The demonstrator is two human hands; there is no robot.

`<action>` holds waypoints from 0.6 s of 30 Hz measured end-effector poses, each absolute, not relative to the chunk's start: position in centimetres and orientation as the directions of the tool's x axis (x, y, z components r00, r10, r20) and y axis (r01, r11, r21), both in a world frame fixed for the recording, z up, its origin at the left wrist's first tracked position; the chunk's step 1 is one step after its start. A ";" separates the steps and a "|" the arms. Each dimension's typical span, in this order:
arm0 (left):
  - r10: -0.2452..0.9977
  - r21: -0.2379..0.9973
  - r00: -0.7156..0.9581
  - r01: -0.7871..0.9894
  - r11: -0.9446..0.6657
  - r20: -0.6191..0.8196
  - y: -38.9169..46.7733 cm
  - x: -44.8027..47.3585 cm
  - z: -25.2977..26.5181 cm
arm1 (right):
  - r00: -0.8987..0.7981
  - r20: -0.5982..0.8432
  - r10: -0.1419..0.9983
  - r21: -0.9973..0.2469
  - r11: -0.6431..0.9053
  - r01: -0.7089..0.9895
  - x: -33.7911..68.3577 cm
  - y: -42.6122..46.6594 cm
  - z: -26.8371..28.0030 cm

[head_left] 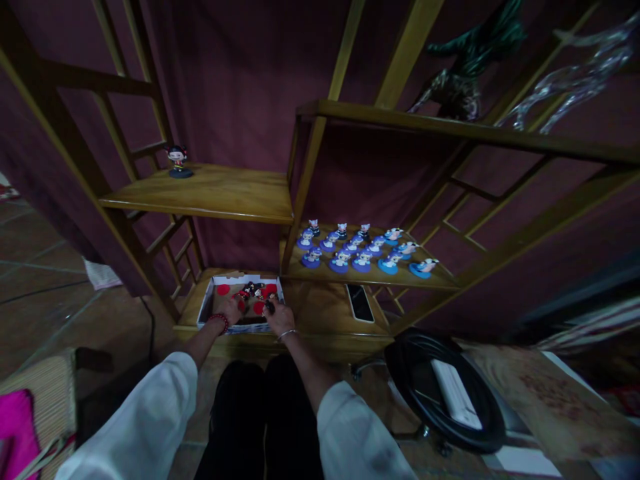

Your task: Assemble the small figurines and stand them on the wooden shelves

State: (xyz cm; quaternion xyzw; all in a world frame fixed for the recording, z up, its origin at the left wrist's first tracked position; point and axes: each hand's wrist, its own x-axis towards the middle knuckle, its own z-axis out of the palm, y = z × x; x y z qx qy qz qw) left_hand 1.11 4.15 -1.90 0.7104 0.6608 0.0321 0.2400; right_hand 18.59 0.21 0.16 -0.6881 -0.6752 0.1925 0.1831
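A shallow cardboard box [204,308] with white sides stands on the lowest wooden shelf in front of me. Red round patches [223,290] show on its brown bottom, and several small red-and-black figurines [253,289] lie together in it. Inside the left part of the box is my left hand [230,312], a red bead bracelet at its wrist. Its fingers are bent by the figurines; what they grip is too small to make out. My right hand [282,319], with a silver bangle, pinches a small dark-based figurine [270,306] over the box's right side.
One figurine [177,162] stands on the upper left shelf [230,190]. Several purple and blue figurines [353,252] fill the middle right shelf. A phone [360,303] lies right of the box. A black round stool [445,390] stands at right; statues [460,73] stand above.
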 end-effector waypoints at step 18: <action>0.990 0.508 0.105 0.860 -0.043 -0.093 0.1 2.7 2.6 | 0.037 0.117 0.992 -0.666 0.051 0.744 17.4 -2.7 2.3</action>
